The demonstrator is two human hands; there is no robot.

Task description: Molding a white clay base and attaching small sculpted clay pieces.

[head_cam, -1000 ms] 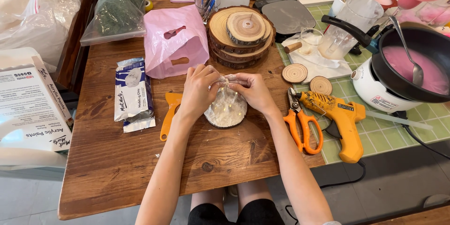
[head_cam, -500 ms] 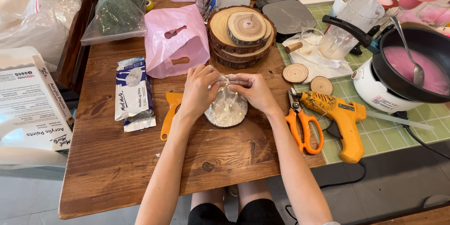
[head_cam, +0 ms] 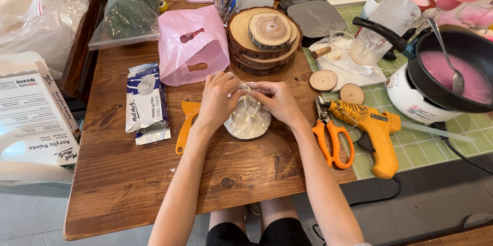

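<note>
Little has shifted since before: left hand (head_cam: 218,97) and right hand (head_cam: 277,100) stay pinched shut on the clear wrap (head_cam: 248,115) over a round disc, left of the orange scissors (head_cam: 333,141); no long axis.

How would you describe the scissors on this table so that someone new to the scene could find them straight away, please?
Start at the brown wooden table and go to its right edge, where the green grid cutting mat begins. There, just right of the person's right hand, lie the orange-handled scissors. Beside them the yellow glue gun is bulkier and has a cord; the scissors have two loop handles.
</note>
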